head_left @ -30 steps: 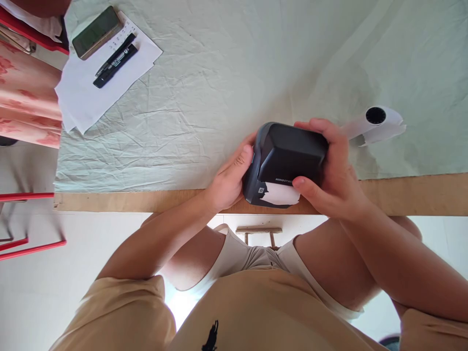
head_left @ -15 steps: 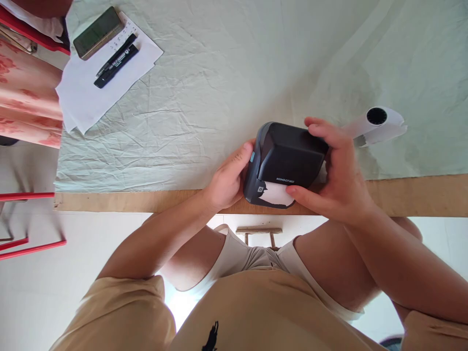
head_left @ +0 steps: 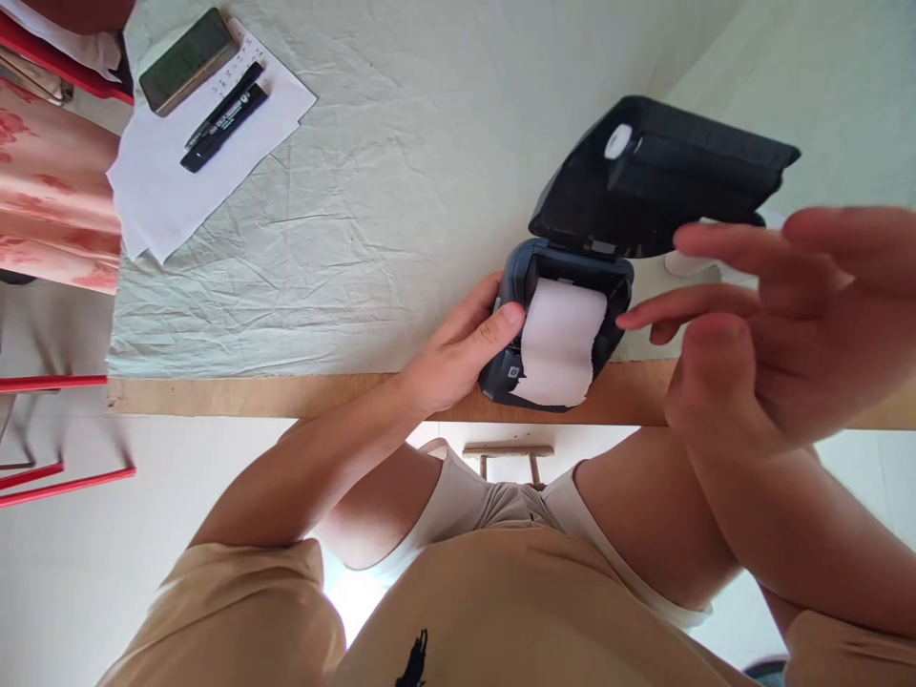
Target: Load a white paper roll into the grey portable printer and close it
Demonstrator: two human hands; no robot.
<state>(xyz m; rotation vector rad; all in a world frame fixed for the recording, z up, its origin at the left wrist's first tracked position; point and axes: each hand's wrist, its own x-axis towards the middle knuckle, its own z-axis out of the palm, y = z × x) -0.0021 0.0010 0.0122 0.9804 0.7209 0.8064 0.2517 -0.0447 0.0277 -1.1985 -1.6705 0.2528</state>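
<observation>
A small black label printer is at the table's front edge, its lid swung up and back. Inside the body lies a white paper roll, its loose end hanging over the front lip. My left hand grips the printer's left side, thumb on the rim. To the right, my right hand is raised with fingers spread and holds nothing; its fingertips are close to the printer's right side and lid. Behind the fingers, a white piece on the table is mostly hidden.
At the far left, white paper sheets carry a phone and two black pens. A pale green cloth covers the table up to its wooden edge. Red metal bars stand at the lower left.
The printer's lid has gone from closed to wide open, exposing the paper roll. My right hand has let go and moved right. My left hand still holds the printer, its thumb now over the rim.
</observation>
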